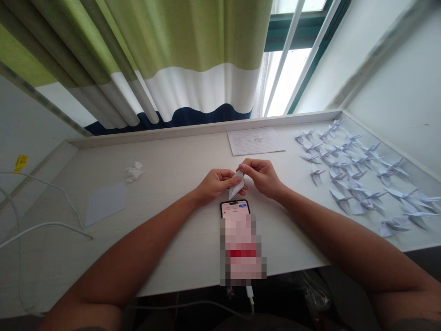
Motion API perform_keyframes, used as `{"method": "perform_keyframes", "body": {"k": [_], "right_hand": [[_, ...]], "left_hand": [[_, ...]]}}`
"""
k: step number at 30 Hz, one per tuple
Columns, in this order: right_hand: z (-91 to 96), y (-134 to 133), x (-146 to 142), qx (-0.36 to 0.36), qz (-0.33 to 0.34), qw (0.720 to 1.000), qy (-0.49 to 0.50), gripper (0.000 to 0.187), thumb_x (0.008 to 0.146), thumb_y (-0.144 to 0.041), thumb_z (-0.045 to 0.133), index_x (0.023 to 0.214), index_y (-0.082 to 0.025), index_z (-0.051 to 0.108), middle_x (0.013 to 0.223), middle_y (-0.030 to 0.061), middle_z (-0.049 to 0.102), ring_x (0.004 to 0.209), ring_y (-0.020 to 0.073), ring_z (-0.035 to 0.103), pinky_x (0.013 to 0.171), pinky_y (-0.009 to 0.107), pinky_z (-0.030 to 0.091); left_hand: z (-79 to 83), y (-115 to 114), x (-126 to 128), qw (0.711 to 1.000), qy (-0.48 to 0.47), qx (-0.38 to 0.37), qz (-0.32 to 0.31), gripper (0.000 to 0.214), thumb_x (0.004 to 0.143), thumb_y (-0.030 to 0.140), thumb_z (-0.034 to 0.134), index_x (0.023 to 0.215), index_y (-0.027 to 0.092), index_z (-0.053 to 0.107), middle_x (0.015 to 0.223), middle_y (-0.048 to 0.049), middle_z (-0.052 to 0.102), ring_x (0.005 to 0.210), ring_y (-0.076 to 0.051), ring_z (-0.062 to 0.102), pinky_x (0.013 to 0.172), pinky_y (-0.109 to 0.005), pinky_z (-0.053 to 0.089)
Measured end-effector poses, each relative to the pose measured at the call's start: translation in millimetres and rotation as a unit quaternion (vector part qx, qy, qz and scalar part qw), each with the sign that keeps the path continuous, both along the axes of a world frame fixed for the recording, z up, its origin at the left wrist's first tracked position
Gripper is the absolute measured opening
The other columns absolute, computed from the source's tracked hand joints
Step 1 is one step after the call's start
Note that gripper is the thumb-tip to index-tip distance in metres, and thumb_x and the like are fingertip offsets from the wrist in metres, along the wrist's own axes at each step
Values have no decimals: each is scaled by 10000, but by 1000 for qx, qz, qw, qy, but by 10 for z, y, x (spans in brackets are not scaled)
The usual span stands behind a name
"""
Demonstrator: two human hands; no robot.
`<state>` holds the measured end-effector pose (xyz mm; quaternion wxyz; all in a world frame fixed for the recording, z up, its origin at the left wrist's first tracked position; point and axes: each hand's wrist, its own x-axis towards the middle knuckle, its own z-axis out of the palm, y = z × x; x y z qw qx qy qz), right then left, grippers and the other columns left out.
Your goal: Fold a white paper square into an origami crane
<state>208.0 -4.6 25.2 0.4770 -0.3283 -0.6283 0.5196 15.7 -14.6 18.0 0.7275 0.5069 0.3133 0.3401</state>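
Note:
A small piece of folded white paper (235, 187), narrowing to a point at its lower end, is held between both hands above the table. My left hand (217, 185) grips it from the left, thumb lying across its face. From the other side my right hand (261, 175) pinches its upper end, and fingertips show behind its right edge. Just below the hands lies a phone (234, 205) with a lit screen, mostly blurred out, a white cable plugged into its near end.
Many folded paper cranes (358, 161) cover the table's right side. Printed sheets (255, 140) lie near the back ledge. At left are a blank paper square (106, 203), crumpled tissue (134, 172) and a loose white cable (51, 225). A curtain (193, 82) hangs behind the table (172, 257).

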Motion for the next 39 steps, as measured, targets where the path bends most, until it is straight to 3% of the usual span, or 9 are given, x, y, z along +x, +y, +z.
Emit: {"method": "perform_keyframes", "body": {"k": [4, 9, 13, 16, 18, 26, 31, 35, 39], "right_hand": [[-72, 8, -52, -20, -50, 999, 1, 506, 918, -610, 734, 645, -206, 596, 570, -15, 618, 452, 99, 494, 460, 274, 421], [-134, 144, 4, -45, -154, 987, 31, 502, 905, -667, 715, 723, -199, 700, 720, 38, 694, 610, 144, 625, 643, 329, 574], [-95, 155, 68, -28, -76, 996, 23, 498, 932, -651, 677, 738, -196, 744, 736, 53, 719, 683, 161, 666, 733, 350, 594], [-52, 92, 66, -19, 16, 1000, -6, 427, 896, -604, 751, 779, -193, 740, 671, 15, 698, 603, 141, 639, 618, 310, 557], [-33, 54, 50, -25, 42, 999, -11, 421, 870, -589, 789, 746, -200, 687, 620, -15, 663, 515, 124, 597, 510, 284, 501], [-43, 26, -32, -1, -51, 997, -63, 566, 883, -722, 712, 663, -235, 526, 522, -35, 567, 433, 106, 492, 424, 274, 385], [-60, 83, -37, 55, -139, 986, -73, 617, 852, -803, 681, 669, -225, 566, 581, -1, 618, 529, 133, 551, 498, 293, 454], [-89, 102, -24, 19, -88, 994, -61, 574, 859, -772, 702, 766, -210, 629, 647, 6, 667, 542, 131, 602, 513, 287, 499], [-123, 110, -10, -20, -41, 997, -60, 531, 827, -678, 800, 720, -216, 562, 622, -8, 655, 511, 126, 629, 481, 267, 488]], "left_hand": [[-10, -7, 35, 1000, 6, 9, 20, 468, 777, 515, 921, 936, 104, 766, 835, -106, 823, 771, -212, 795, 769, -322, 622], [-42, -8, 43, 999, 21, 13, 36, 443, 799, 503, 909, 915, 98, 772, 851, -125, 830, 790, -216, 798, 785, -325, 627], [-41, -9, 26, 999, 30, 11, 31, 436, 811, 503, 900, 927, 100, 780, 869, -133, 834, 801, -223, 801, 796, -333, 630], [-34, -8, 19, 999, 31, 19, 28, 444, 814, 515, 894, 931, 101, 785, 861, -129, 833, 796, -219, 799, 795, -325, 625], [-29, -10, 22, 999, 32, 26, 23, 454, 809, 526, 895, 927, 101, 787, 855, -126, 832, 791, -221, 798, 793, -329, 627], [-44, 5, 58, 999, 17, 25, 39, 489, 739, 525, 942, 950, 113, 785, 878, -108, 834, 802, -221, 802, 789, -325, 622], [-77, 29, 74, 997, 18, 28, 64, 502, 724, 496, 960, 976, 107, 768, 883, -105, 834, 798, -205, 802, 811, -317, 609], [-105, 36, 81, 995, 8, 49, 84, 520, 731, 505, 952, 985, 115, 720, 815, -73, 817, 768, -198, 794, 791, -314, 593], [-125, 40, 86, 994, -3, 46, 98, 565, 713, 521, 958, 977, 152, 620, 733, -30, 794, 727, -196, 794, 757, -297, 562]]}}
